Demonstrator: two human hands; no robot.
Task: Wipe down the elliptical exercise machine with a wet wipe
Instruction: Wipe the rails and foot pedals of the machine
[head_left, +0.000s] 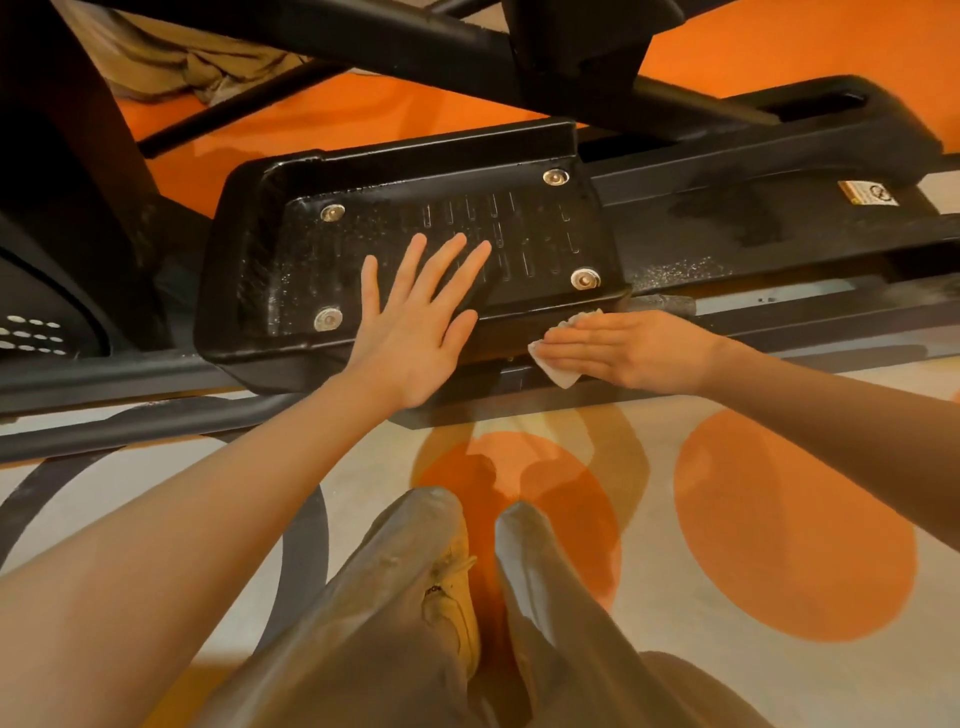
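Wet wipe (558, 364): white, crumpled, pressed flat under the right hand (623, 348) against the near side edge of the foot pedal (395, 208), fingers straight and together. Left hand (415, 322) lies spread, holding nothing, on the pedal's tread. Pedal is black moulded plastic, slotted grip, raised rim, four metal bolts; its top glistens with fine droplets, so likely already wiped. Damp patches on the black rail (727, 218) beyond suggest the same. Side edge in progress; other parts cannot be judged. Floor (779, 519): beige with orange circles.
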